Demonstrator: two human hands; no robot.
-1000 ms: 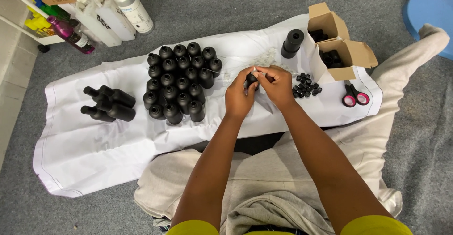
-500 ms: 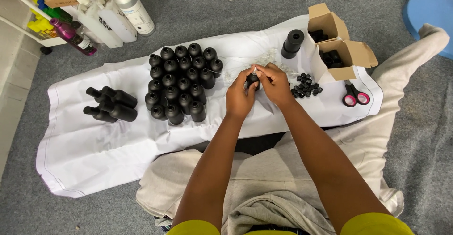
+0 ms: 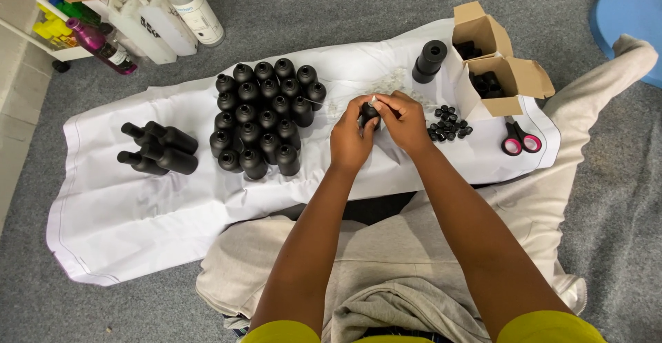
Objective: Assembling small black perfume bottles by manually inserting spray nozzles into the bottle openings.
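A small black bottle (image 3: 369, 113) is held upright between both hands, above the white cloth (image 3: 138, 205), just right of the standing bottle group. It is gripped by the left hand (image 3: 352, 139), fingers wrapped round the body and clamped on it, prob. to keep it steady. The right hand (image 3: 407, 119) is set at the bottle's top, thumb and forefinger pinched together on a small pale/clear part (image 3: 374, 99) at the neck; what exactly that part is can't be told, too small. Both hands are kept close over the lap side of the cloth, so the work sits in easy reach.

Just left, approx. twenty open black bottles (image 3: 265, 119) are stood upright in a tight cluster, necks up, w/o caps. Further left, a few more black bottles (image 3: 157, 148) are laid on their sides, well apart from the standing lot, seemingly sorted separately. Near the right hand a small heap of black caps (image 3: 448, 122) is spread on the cloth, within a short reach. Some clear small pieces (image 3: 393, 84) are scattered behind the hands. A black cylinder stack (image 3: 429, 60) is stood beside two open cardboard boxes (image 3: 500, 74) w/ black items inside. Pink-handled scissors (image 3: 518, 139) are laid at the cloth's right edge. White jugs and a pink bottle (image 3: 100, 43) are kept off the cloth, top left, on grey carpet (image 3: 607, 198).
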